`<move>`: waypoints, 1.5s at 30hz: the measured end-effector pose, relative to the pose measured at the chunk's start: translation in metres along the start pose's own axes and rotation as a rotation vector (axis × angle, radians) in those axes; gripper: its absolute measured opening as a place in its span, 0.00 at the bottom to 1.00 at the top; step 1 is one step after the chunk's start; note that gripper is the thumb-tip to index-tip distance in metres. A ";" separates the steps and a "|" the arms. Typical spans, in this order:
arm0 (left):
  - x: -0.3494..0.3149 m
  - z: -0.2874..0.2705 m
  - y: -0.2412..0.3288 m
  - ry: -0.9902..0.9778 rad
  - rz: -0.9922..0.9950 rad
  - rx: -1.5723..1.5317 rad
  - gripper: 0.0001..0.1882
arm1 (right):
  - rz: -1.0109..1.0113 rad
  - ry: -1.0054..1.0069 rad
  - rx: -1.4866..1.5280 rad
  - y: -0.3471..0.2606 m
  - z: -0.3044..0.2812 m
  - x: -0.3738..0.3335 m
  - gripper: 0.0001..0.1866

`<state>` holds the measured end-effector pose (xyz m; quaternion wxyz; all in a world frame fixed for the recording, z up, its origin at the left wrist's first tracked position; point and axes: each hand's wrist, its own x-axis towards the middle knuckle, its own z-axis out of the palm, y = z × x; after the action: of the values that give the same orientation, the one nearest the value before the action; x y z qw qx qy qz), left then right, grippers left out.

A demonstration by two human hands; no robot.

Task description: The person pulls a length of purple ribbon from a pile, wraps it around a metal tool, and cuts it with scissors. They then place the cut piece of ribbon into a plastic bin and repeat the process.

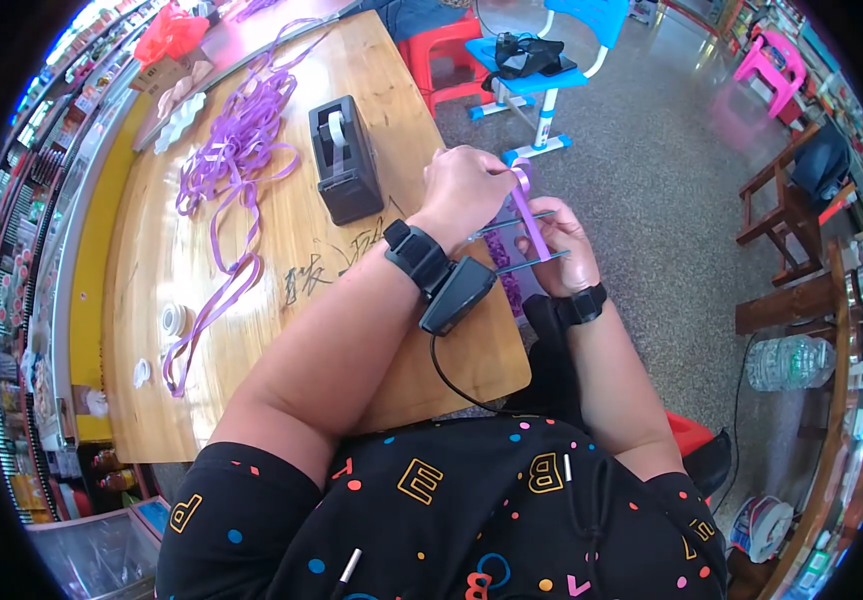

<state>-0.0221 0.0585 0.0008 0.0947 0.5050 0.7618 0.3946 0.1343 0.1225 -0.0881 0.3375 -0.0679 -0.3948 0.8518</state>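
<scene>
My left hand (467,188) pinches purple ribbon (531,217) between its fingertips; just beside them, my right hand (570,243) clamps its fingers on thin sticks (520,266).

Ribbon (531,222) purple – tape dispenser (354,195) black – shirt (432,545) black, multicoloured dots, yellow-outlined letters

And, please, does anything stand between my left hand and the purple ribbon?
Nothing visible does: the left hand appears to pinch the purple ribbon directly. The thin rods sit lower in view, by the right hand.
</scene>
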 end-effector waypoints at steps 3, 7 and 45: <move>-0.001 0.003 0.000 0.008 0.055 0.104 0.11 | 0.037 -0.119 0.036 0.001 -0.005 0.007 0.15; -0.003 0.004 0.002 -0.021 0.051 0.209 0.11 | 0.084 -0.135 -0.032 0.003 -0.004 0.011 0.11; -0.023 0.000 0.006 -0.283 0.700 -0.213 0.04 | 0.056 0.109 -0.823 -0.037 0.049 -0.109 0.12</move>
<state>-0.0074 0.0404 -0.0005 0.1103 0.7710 0.4778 0.4064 0.2181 0.0404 -0.0448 0.2794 -0.2529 -0.6819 0.6269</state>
